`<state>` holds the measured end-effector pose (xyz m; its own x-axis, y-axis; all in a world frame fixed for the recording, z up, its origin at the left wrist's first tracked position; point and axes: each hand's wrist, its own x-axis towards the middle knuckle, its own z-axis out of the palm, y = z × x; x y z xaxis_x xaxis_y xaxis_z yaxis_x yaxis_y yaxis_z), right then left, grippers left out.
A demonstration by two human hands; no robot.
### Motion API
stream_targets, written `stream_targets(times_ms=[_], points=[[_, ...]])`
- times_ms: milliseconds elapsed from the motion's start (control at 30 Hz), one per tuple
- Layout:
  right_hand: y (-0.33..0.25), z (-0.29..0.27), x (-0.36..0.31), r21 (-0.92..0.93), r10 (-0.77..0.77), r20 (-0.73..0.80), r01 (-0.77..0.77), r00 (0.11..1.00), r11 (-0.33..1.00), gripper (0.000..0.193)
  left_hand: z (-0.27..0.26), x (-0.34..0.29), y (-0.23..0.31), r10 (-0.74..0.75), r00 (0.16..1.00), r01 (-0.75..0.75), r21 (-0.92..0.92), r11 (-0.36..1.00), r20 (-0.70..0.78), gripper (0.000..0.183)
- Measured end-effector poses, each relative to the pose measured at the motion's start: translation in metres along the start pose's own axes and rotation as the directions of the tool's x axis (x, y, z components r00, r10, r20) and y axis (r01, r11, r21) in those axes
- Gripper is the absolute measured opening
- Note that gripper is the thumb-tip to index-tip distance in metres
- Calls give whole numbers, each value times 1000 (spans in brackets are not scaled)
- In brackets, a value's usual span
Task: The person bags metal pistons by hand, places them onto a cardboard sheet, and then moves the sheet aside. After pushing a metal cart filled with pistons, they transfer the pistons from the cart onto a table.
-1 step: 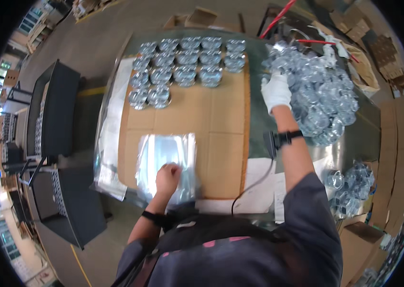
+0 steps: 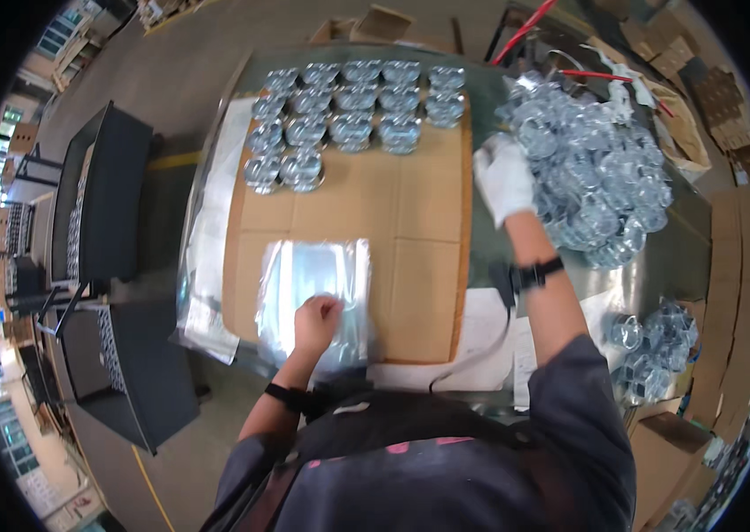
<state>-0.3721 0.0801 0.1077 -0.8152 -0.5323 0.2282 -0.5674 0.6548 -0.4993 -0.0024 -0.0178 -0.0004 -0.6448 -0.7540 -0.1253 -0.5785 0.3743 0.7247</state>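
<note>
My bare left hand (image 2: pixel 317 324) is closed over a stack of clear plastic bags (image 2: pixel 353 275) on the near part of a cardboard sheet (image 2: pixel 428 284). Whatever its curled fingers hold is hidden. My right hand (image 2: pixel 506 180) wears a white glove and hovers at the left edge of a large heap of clear, rounded pieces (image 2: pixel 601 177). Its fingers are blurred, and no piece shows in them. Several similar clear, round pieces (image 2: pixel 353 130) stand in rows on the far half of the cardboard.
A smaller group of clear pieces (image 2: pixel 650 350) lies at the near right, above an open carton (image 2: pixel 672 443). Paper sheets (image 2: pixel 486 332) lie along the table's near edge. Black bins (image 2: pixel 109 199) stand on the floor to the left. A cord hangs from my right wrist.
My right hand has moved slightly left and nearer, out of the heap's edge. The left hand stays over the bags. The whole view has shifted a little.
</note>
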Motion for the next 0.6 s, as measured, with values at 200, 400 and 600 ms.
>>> stream_targets(times_ms=[200, 400, 600], points=[[-75, 84, -205, 497, -143, 735, -383, 663, 779, 35, -24, -21, 23, -184, 973, 219, -291, 931, 142, 24], [-85, 105, -215, 574, -111, 807, -725, 581, 382, 24, -25, -21, 29, -20, 999, 30, -301, 953, 39, 26], [-87, 112, -162, 620, -2, 659, -541, 752, 568, 37, -69, 0, -19, -192, 958, 285, -712, 641, 211, 23]])
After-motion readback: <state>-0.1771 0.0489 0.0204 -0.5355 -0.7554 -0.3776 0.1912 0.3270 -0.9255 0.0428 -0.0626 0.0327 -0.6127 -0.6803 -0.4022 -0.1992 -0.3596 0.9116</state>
